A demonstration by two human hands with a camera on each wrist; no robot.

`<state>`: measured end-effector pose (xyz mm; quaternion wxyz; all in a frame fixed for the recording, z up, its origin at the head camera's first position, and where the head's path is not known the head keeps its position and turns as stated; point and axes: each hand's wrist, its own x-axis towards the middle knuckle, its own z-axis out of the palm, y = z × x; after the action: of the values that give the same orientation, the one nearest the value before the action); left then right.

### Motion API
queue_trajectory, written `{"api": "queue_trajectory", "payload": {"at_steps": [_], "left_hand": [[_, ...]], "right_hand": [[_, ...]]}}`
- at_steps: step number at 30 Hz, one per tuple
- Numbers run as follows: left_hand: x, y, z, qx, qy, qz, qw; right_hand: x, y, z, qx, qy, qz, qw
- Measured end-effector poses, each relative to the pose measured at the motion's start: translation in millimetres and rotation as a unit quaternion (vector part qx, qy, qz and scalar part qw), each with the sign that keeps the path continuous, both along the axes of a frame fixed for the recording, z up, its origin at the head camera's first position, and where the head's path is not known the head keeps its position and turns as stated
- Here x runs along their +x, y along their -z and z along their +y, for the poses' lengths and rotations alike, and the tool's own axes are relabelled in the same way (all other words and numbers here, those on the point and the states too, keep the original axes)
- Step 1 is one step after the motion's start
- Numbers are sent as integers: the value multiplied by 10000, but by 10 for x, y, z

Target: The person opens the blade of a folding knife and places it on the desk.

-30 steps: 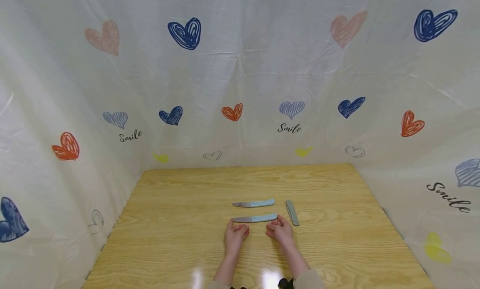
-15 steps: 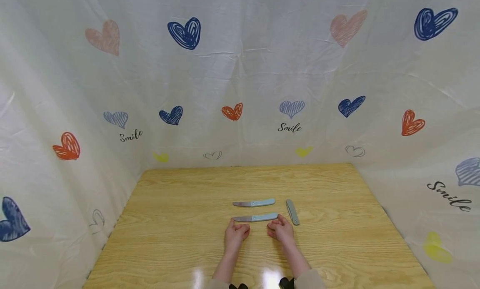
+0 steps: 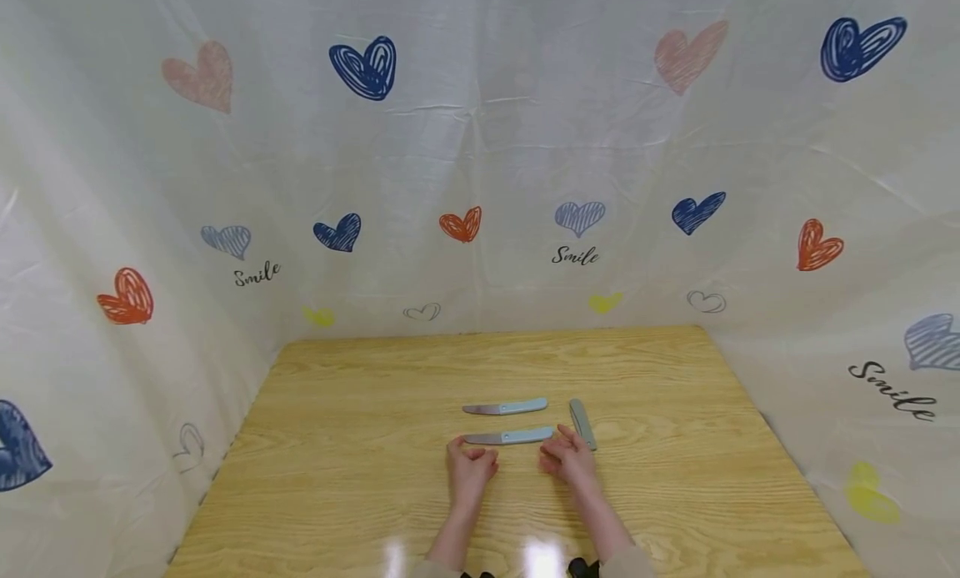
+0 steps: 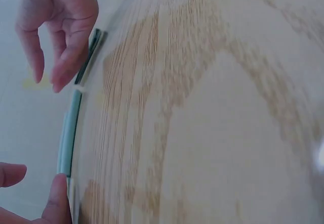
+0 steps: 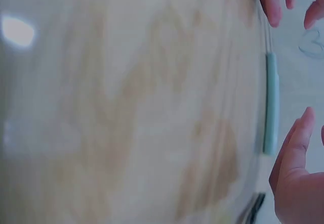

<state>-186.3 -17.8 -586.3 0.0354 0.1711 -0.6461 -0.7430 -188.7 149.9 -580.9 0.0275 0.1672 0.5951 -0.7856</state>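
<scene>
Two knives with light blue handles lie one behind the other on the table, blades to the left. At the tip of the near knife (image 3: 527,435), my left hand (image 3: 469,469) rests its fingertip, thumb and finger apart in the left wrist view. Just off that knife's handle end is my right hand (image 3: 572,459), fingers loosely bent and holding nothing. Its fingertips come close to a grey-green folded knife (image 3: 579,415), whose lower end they partly overlap. The far knife (image 3: 525,407) lies parallel behind, touched by neither hand.
The wooden table (image 3: 360,394) meets a white curtain (image 3: 510,169) printed with hearts at its back and sides. Light reflects off the tabletop (image 3: 542,557) near the front.
My right hand has left the near knife's handle end and shifted slightly right toward the folded knife. The left hand stays at the blade tip. The knives have not visibly moved.
</scene>
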Motion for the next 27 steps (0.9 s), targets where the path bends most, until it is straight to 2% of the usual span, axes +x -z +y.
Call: {"api": "queue_trajectory", "payload": {"at_steps": [3, 8, 9, 10, 14, 16, 17, 19, 22, 27], "left_hand": [[-18, -27, 97, -162, 218, 145, 9995], [-114, -103, 306, -222, 923, 286, 9951], [-133, -128, 349, -222, 1044, 332, 9937], [-132, -204, 389, -245, 1169, 387, 9921], [-242, -245, 605, -401, 1463, 562, 9868], [-301, -237, 725, -515, 1588, 644, 9839], [-351, -174, 790, -572, 1639, 669, 9825], [-394, -164, 898, -682, 1781, 688, 9792], [-457, -149, 1035, -929, 1958, 654, 9740], [-546, -121, 1195, -1473, 2054, 602, 9656]], "right_hand": [[10, -81, 128, -16, 187, 81, 9998], [-42, -194, 411, 287, 591, 104, 9978], [-63, -203, 470, 381, 647, 119, 9971], [-87, -208, 526, 507, 682, 134, 9963], [-209, -182, 723, 1222, 837, 193, 9888], [-265, -164, 797, 1657, 797, 170, 9828], [-290, -152, 827, 1826, 770, 129, 9801], [-328, -138, 870, 2049, 618, 5, 9768], [-376, -113, 897, 1992, 408, -132, 9790], [-409, -77, 893, 1599, 191, -167, 9868]]}}
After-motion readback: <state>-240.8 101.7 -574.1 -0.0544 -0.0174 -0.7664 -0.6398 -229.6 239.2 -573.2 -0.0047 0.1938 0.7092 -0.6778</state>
